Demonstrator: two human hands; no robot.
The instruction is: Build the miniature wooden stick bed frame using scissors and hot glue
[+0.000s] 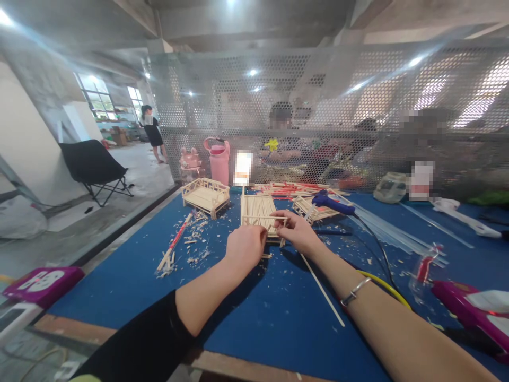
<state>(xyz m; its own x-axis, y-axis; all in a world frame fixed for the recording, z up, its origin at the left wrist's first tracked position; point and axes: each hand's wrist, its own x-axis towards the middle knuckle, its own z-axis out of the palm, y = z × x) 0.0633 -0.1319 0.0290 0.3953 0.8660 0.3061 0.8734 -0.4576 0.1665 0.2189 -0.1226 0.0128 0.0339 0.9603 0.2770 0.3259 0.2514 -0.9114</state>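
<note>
A miniature bed made of thin wooden sticks [257, 206] stands on the blue table, its slatted deck between and beyond my hands. Along its near side runs a thin stick rail [262, 217]. My left hand [245, 247] is closed in a pinch at this rail, with short stick pieces at the fingertips. The rail's right end, near a corner post, is pinched by my right hand [296, 231]. My fingers partly hide the bed's near edge.
A finished-looking stick bed [205, 196] stands left, another [316, 207] right, under a blue glue gun [333, 202]. Clear glue sticks [392, 231], bundled sticks [294, 189], a loose stick [323, 291] and wood scraps lie around. A pink bottle [219, 163] stands before the perforated screen [238, 101].
</note>
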